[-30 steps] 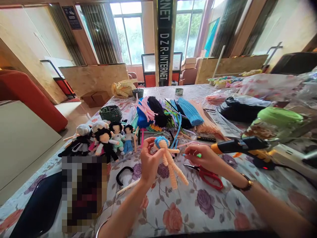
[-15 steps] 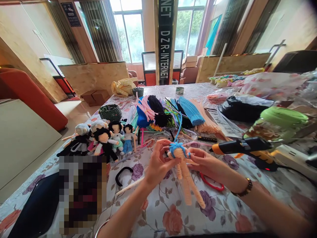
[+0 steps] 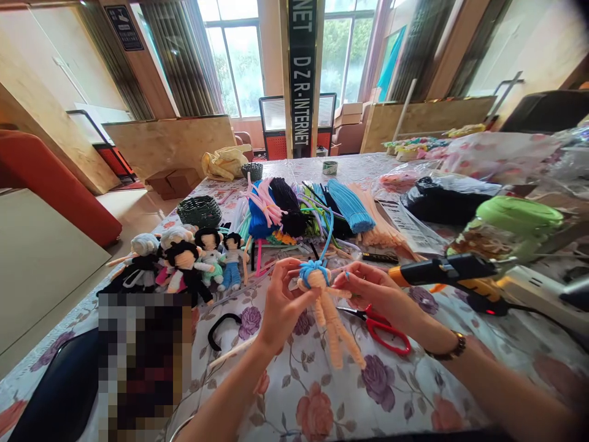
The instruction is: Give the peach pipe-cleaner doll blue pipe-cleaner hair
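My left hand (image 3: 285,301) is closed around the head of a peach pipe-cleaner doll (image 3: 333,325) with blue hair (image 3: 313,270). The doll's legs hang down toward me, and a long blue pipe cleaner (image 3: 329,236) rises from the top of its hair. Just right of the doll's head, my right hand (image 3: 377,291) pinches a small blue pipe-cleaner end (image 3: 346,276), mostly hidden by the fingers. Red-handled scissors (image 3: 389,336) lie on the table below my right hand.
Finished dolls (image 3: 184,261) sit at the left, near a dark basket (image 3: 200,212). Pipe-cleaner bundles (image 3: 352,205) lie behind my hands. A glue gun (image 3: 442,270) is at the right, by a green-lidded container (image 3: 519,215). A black pipe cleaner (image 3: 216,328) rests on the flowered cloth.
My right hand has drawn slightly away from the doll's head, opening a small gap. Both hands and the doll sit a little further left in view, and more of the scissors shows.
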A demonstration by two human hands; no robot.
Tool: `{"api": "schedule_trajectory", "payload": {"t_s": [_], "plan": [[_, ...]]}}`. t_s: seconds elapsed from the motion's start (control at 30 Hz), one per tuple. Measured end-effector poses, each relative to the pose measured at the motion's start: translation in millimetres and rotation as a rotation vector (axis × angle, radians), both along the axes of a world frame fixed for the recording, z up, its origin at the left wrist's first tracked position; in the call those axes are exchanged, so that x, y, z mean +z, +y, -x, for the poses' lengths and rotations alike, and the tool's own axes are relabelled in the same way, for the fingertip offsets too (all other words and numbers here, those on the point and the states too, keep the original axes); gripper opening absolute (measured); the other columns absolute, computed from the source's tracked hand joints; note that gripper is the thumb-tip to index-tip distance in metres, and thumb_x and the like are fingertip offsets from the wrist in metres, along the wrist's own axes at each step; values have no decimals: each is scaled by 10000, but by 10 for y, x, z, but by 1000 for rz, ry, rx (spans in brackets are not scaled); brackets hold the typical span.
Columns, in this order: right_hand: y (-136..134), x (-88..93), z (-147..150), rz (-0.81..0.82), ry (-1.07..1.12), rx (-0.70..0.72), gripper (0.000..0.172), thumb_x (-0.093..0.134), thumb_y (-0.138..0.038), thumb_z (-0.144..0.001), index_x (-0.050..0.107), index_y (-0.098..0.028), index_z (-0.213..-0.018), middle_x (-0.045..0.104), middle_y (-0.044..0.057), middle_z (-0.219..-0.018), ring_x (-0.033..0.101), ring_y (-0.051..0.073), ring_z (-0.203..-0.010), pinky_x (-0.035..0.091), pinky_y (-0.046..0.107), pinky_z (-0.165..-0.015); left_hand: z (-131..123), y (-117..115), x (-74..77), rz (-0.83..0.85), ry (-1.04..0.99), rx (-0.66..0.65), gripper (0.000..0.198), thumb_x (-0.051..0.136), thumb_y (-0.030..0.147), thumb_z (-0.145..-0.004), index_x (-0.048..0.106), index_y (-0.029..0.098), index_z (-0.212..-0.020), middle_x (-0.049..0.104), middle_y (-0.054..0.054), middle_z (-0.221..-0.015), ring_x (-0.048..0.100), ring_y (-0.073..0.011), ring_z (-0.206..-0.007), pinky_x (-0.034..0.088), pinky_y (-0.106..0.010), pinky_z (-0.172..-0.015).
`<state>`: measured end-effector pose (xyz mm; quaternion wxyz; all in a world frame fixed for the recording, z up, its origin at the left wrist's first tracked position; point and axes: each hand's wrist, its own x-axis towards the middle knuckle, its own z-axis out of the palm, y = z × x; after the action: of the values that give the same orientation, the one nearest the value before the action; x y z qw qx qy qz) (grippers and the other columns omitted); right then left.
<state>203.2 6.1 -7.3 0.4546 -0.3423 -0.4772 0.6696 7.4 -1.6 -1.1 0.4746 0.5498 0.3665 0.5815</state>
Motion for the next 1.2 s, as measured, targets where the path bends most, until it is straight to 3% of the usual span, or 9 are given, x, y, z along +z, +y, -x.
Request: {"api": "schedule_trajectory", "payload": {"t_s": [0.23,0.4,0.5,0.6,0.83,1.0,1.07,1.13,1.2], "plan": [[-14,65,-35,-161,-66,-137,175,627,-382,-837,558,-222,-849,612,-19,-761,581,111,-655,439,219,-544,-10,-1,-19,12,9,2,390,727,180,-667,502,226,-983,534,-10,-1025,555,-145,-933,474,-235,-756],[-35,96,-23,-237,-117,-127,215,600,-424,-845,562,-213,-827,641,17,-829,612,155,-782,479,287,-737,-22,-12,3,32,14,-7,387,725,191,-667,500,224,-980,534,-16,-1028,551,-149,-948,475,-233,-756],[-50,97,-7,-234,-159,-87,238,614,-448,-826,561,-216,-836,620,10,-757,570,136,-648,458,260,-583,-20,-19,17,45,15,-1,398,730,201,-656,498,218,-979,539,-29,-1029,556,-163,-948,481,-235,-730],[-45,78,-11,-200,-129,-128,242,647,-443,-801,541,-226,-818,502,-48,-595,432,89,-479,373,223,-449,-14,-19,26,43,16,-6,399,729,200,-658,496,219,-982,536,-31,-1027,554,-163,-946,483,-236,-727],[-59,72,-21,-272,-180,-97,192,597,-425,-849,572,-237,-878,628,3,-768,520,116,-601,401,240,-519,3,-18,41,52,25,-10,380,713,185,-676,488,217,-981,534,-36,-1022,542,-168,-961,477,-237,-730],[-76,59,2,-228,-148,-136,191,640,-423,-815,592,-243,-859,500,-48,-616,434,91,-500,408,239,-503,0,-17,31,38,15,-14,388,731,192,-666,495,217,-973,538,-31,-1014,550,-165,-959,481,-231,-727],[-68,71,3,-269,-193,-183,188,665,-421,-791,621,-241,-821,583,-7,-767,528,117,-621,462,250,-580,-5,-22,34,43,1,-35,401,739,197,-663,492,221,-979,542,-34,-1029,553,-169,-965,489,-234,-722],[-63,85,5,-305,-208,-167,183,678,-419,-779,656,-239,-805,617,38,-1059,597,178,-902,496,278,-747,-12,-28,40,39,-14,-70,418,748,194,-659,488,226,-986,543,-35,-1049,553,-166,-972,500,-237,-730],[-69,91,18,-279,-179,-83,176,685,-411,-776,677,-238,-807,552,47,-1275,536,232,-1145,456,332,-920,-23,-32,42,38,-21,-99,424,754,187,-658,485,228,-983,543,-36,-1063,553,-166,-987,511,-241,-737]]}}
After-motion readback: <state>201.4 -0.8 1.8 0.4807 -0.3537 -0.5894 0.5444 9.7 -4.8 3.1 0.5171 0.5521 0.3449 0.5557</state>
